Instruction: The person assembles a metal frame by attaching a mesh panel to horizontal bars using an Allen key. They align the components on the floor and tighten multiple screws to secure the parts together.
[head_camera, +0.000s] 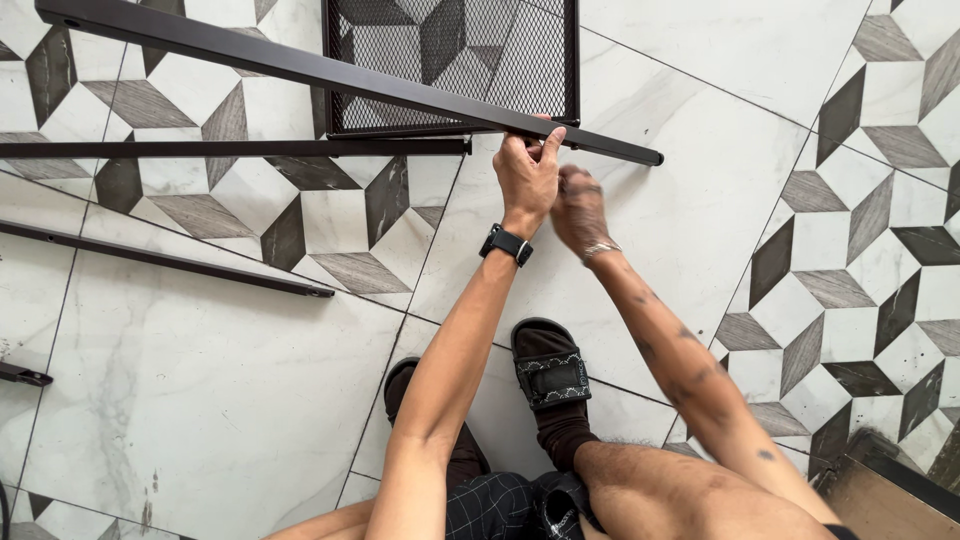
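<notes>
Our left hand (528, 170) is clamped on the long dark metal bar (340, 75) lying across the mesh panel (450, 65), our blurred right hand (578, 208) just beside it, grip unclear, while other bars (160, 258) lie loose on the floor (200, 380), suggesting assembly barely begun.

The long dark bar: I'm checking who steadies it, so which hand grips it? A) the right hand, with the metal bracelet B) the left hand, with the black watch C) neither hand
B: the left hand closes its grip on the bar by the mesh panel, while the right hand is beside it, below the bar.
</notes>
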